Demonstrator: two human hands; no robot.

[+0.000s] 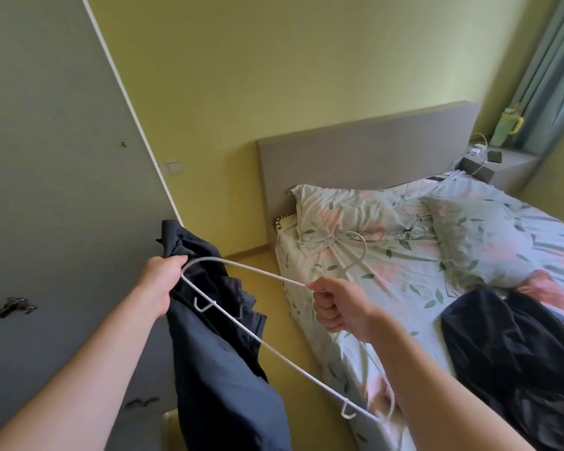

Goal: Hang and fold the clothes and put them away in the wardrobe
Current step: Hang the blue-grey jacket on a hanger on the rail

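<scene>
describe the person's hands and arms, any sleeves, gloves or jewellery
The left hand and right hand are bare: no gloves, rings, watch or bracelet show. The left forearm and right forearm are uncovered too; no sleeve comes into view before the picture's edge.

The person is showing a bare left forearm (pixel 88 369) and a bare right forearm (pixel 437 379), both being cut off by the lower picture edge. The left hand (pixel 158 284) and the right hand (pixel 336 307) are appearing uncovered as well.

light: soft daylight from right, by curtain (pixel 547 60) | shadows: faint | edges: wide-angle bending | blur: slight, lower right
</scene>
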